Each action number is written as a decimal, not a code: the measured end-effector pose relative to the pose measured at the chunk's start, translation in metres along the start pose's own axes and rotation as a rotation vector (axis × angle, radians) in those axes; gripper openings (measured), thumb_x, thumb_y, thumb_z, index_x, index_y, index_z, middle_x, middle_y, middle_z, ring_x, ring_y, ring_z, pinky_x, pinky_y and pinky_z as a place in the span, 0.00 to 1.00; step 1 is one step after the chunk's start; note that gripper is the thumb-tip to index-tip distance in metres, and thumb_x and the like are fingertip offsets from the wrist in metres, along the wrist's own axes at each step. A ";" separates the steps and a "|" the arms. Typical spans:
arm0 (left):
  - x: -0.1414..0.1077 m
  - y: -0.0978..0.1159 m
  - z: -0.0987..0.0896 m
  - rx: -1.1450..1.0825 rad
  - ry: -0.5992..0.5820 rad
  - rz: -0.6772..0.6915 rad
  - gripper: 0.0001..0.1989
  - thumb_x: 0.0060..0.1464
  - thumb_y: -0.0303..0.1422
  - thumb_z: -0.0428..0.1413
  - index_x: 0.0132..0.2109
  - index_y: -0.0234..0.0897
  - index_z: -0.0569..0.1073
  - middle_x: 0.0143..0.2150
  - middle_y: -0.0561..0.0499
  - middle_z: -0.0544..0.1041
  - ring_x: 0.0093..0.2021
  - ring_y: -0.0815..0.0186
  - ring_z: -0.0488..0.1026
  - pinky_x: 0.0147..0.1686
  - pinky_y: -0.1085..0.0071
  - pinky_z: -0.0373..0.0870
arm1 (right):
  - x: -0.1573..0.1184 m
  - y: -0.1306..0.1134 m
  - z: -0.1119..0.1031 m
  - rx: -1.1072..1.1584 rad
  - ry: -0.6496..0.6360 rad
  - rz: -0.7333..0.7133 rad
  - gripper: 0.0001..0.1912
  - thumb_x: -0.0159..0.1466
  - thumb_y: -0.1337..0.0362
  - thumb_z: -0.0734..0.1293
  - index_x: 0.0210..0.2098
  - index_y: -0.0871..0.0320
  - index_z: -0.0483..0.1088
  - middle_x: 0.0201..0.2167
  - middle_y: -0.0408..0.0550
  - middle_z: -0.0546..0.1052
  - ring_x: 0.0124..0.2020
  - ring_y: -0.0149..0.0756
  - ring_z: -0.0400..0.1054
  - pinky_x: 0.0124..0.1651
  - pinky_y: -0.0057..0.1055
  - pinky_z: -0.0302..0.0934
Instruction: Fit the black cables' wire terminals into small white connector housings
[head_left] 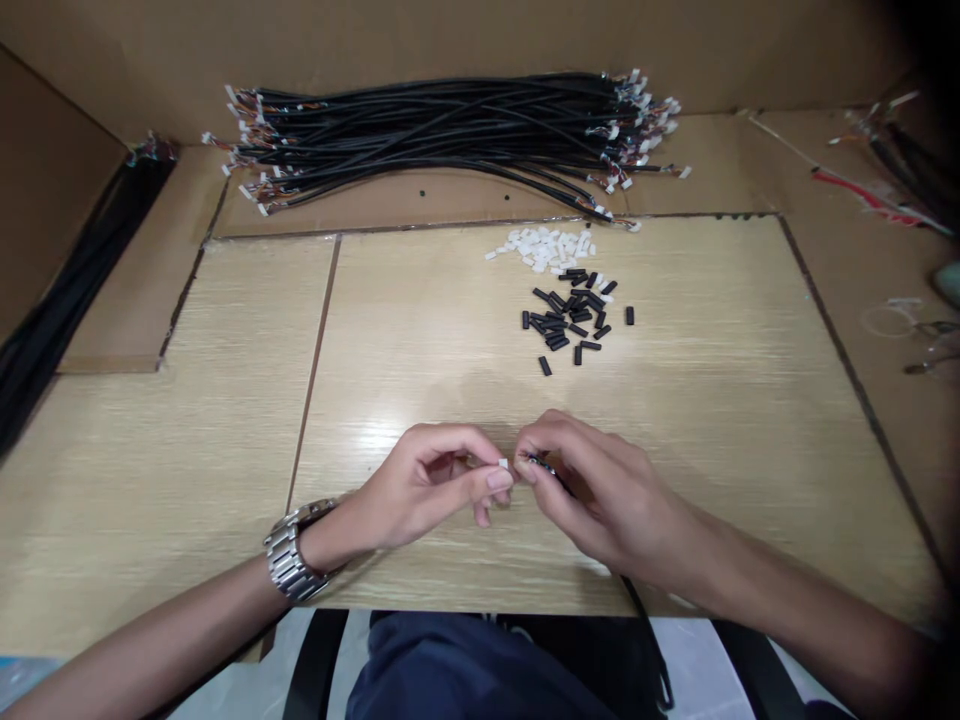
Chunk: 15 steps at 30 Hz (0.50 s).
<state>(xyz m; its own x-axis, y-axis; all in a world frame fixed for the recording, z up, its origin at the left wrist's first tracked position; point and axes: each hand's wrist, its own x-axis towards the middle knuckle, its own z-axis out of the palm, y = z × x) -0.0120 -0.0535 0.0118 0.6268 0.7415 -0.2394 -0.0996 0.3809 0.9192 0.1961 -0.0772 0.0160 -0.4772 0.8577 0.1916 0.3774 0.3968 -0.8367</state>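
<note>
Thumb and forefinger of my left hand (450,475) pinch a small white connector housing (503,463). Close beside it, my right hand (592,485) is closed on the end of a black cable (546,466), where thin wires show at the fingertips. The cable passes under the right palm and hangs over the table's front edge. Whether the wire tips touch the housing is hidden by the fingers. Beyond my hands lie a loose pile of black tube pieces (577,315) and a heap of white connector housings (544,247).
A thick bundle of black cables (427,130) with white connectors at both ends lies along the back cardboard wall. More black cables (90,260) rest at the left. Further cables (911,160) and a red strip (862,194) lie at the right. Cardboard borders the wooden table (405,350).
</note>
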 end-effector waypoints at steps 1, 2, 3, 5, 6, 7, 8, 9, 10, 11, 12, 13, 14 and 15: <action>0.000 0.000 0.000 0.021 0.010 0.012 0.05 0.60 0.29 0.60 0.35 0.31 0.76 0.30 0.50 0.77 0.26 0.72 0.74 0.28 0.77 0.76 | 0.000 0.001 0.000 -0.013 0.006 -0.001 0.04 0.70 0.68 0.61 0.44 0.55 0.65 0.35 0.44 0.71 0.33 0.31 0.67 0.33 0.27 0.58; 0.000 0.000 0.001 0.045 0.019 0.020 0.06 0.60 0.29 0.60 0.35 0.31 0.76 0.30 0.50 0.77 0.25 0.72 0.74 0.28 0.77 0.75 | 0.000 0.001 0.001 -0.027 0.008 -0.008 0.04 0.70 0.67 0.61 0.45 0.55 0.65 0.35 0.45 0.72 0.33 0.31 0.67 0.32 0.28 0.58; 0.000 0.000 0.000 0.069 0.027 0.027 0.06 0.60 0.29 0.60 0.35 0.31 0.76 0.29 0.50 0.77 0.25 0.72 0.74 0.28 0.77 0.75 | -0.001 0.002 0.001 -0.043 0.005 -0.015 0.05 0.70 0.67 0.61 0.46 0.55 0.65 0.35 0.45 0.72 0.33 0.32 0.67 0.32 0.28 0.59; 0.000 -0.001 0.000 0.113 0.033 0.042 0.05 0.60 0.29 0.60 0.35 0.31 0.76 0.29 0.50 0.77 0.25 0.73 0.74 0.28 0.77 0.74 | -0.001 0.003 0.000 -0.070 -0.004 -0.024 0.06 0.70 0.68 0.61 0.47 0.55 0.65 0.36 0.46 0.72 0.34 0.32 0.67 0.33 0.29 0.59; -0.001 -0.002 0.000 0.131 0.031 0.046 0.05 0.60 0.29 0.60 0.35 0.32 0.76 0.30 0.50 0.77 0.25 0.73 0.74 0.28 0.77 0.74 | -0.001 0.004 0.000 -0.078 -0.007 -0.025 0.06 0.71 0.68 0.60 0.47 0.55 0.65 0.36 0.46 0.72 0.34 0.32 0.67 0.33 0.29 0.59; -0.001 -0.003 -0.001 0.148 0.030 0.050 0.05 0.60 0.29 0.59 0.36 0.32 0.76 0.30 0.50 0.77 0.25 0.72 0.75 0.28 0.77 0.74 | -0.001 0.004 0.000 -0.082 -0.011 -0.024 0.06 0.71 0.68 0.60 0.47 0.55 0.65 0.35 0.46 0.72 0.34 0.32 0.67 0.33 0.29 0.59; -0.001 -0.004 -0.001 0.163 0.029 0.051 0.05 0.60 0.29 0.59 0.36 0.32 0.76 0.30 0.50 0.77 0.26 0.72 0.75 0.28 0.77 0.74 | -0.001 0.004 0.000 -0.081 -0.013 -0.022 0.06 0.71 0.68 0.60 0.47 0.55 0.65 0.35 0.45 0.72 0.34 0.32 0.67 0.34 0.29 0.59; -0.001 -0.004 -0.001 0.175 0.028 0.053 0.04 0.60 0.29 0.59 0.36 0.32 0.76 0.30 0.50 0.77 0.26 0.72 0.75 0.29 0.77 0.74 | -0.001 0.005 0.000 -0.077 -0.014 -0.019 0.06 0.71 0.68 0.60 0.47 0.55 0.65 0.35 0.45 0.72 0.34 0.32 0.68 0.34 0.29 0.59; -0.002 -0.005 -0.002 0.182 0.026 0.055 0.04 0.60 0.29 0.59 0.36 0.32 0.76 0.30 0.51 0.77 0.26 0.72 0.75 0.29 0.77 0.74 | -0.001 0.004 0.000 -0.072 -0.014 -0.018 0.06 0.71 0.68 0.60 0.47 0.55 0.65 0.35 0.45 0.71 0.34 0.32 0.68 0.34 0.29 0.59; -0.002 -0.005 -0.002 0.183 0.024 0.058 0.04 0.60 0.29 0.59 0.36 0.32 0.76 0.30 0.51 0.77 0.26 0.72 0.75 0.29 0.77 0.74 | -0.001 0.004 0.000 -0.066 -0.017 -0.012 0.06 0.71 0.68 0.61 0.47 0.55 0.65 0.35 0.45 0.71 0.34 0.32 0.68 0.35 0.29 0.60; -0.002 -0.005 -0.002 0.183 0.021 0.061 0.04 0.61 0.28 0.59 0.37 0.32 0.76 0.30 0.51 0.76 0.26 0.73 0.74 0.29 0.77 0.74 | -0.001 0.004 0.000 -0.059 -0.020 -0.005 0.06 0.70 0.69 0.61 0.47 0.55 0.65 0.36 0.45 0.71 0.34 0.32 0.68 0.35 0.29 0.60; -0.002 -0.005 -0.002 0.179 0.016 0.063 0.04 0.61 0.28 0.59 0.37 0.32 0.76 0.30 0.51 0.76 0.26 0.73 0.74 0.29 0.78 0.74 | -0.001 0.003 0.000 -0.050 -0.023 0.004 0.06 0.70 0.69 0.61 0.47 0.55 0.65 0.36 0.45 0.71 0.35 0.32 0.68 0.35 0.29 0.60; -0.002 -0.004 -0.002 0.177 0.011 0.063 0.04 0.61 0.28 0.59 0.37 0.32 0.76 0.30 0.51 0.76 0.27 0.73 0.74 0.30 0.78 0.74 | 0.000 0.003 0.000 -0.041 -0.025 0.012 0.07 0.70 0.69 0.61 0.46 0.55 0.64 0.36 0.45 0.71 0.35 0.31 0.68 0.35 0.28 0.60; -0.002 -0.004 -0.002 0.175 0.008 0.062 0.04 0.61 0.28 0.58 0.37 0.32 0.76 0.30 0.52 0.76 0.27 0.73 0.74 0.30 0.78 0.74 | 0.000 0.002 0.000 -0.033 -0.026 0.018 0.06 0.70 0.69 0.61 0.46 0.55 0.64 0.36 0.45 0.71 0.35 0.31 0.68 0.35 0.28 0.60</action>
<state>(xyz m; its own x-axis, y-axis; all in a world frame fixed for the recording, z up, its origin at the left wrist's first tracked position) -0.0142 -0.0556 0.0082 0.6174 0.7651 -0.1828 -0.0010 0.2331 0.9725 0.1968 -0.0767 0.0139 -0.4901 0.8564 0.1625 0.4124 0.3921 -0.8223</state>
